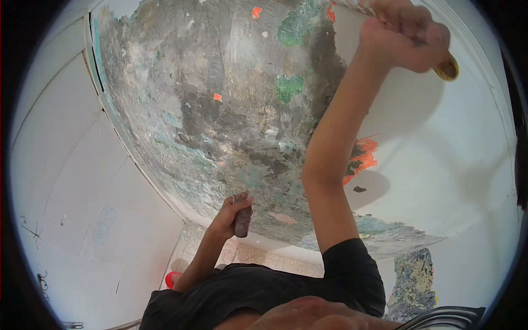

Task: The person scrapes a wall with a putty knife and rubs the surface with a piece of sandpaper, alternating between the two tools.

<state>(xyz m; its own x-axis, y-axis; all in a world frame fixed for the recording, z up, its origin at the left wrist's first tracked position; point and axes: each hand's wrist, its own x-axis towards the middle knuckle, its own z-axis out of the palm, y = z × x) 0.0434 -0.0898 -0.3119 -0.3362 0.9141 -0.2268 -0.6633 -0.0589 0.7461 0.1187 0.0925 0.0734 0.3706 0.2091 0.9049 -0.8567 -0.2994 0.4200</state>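
Presently, I see the right hand [404,34] raised high and clenched around a yellow-handled tool [446,68], its working end out of frame at the top; I cannot tell what kind it is. The left hand [234,214] is lower, grasping a dark brownish block [242,221] just off the scraped, mottled grey wall with green and orange paint remnants [231,104]. My judgement: with the arm at full stretch, the tool could slip or gouge the white painted section [451,143] beside it.
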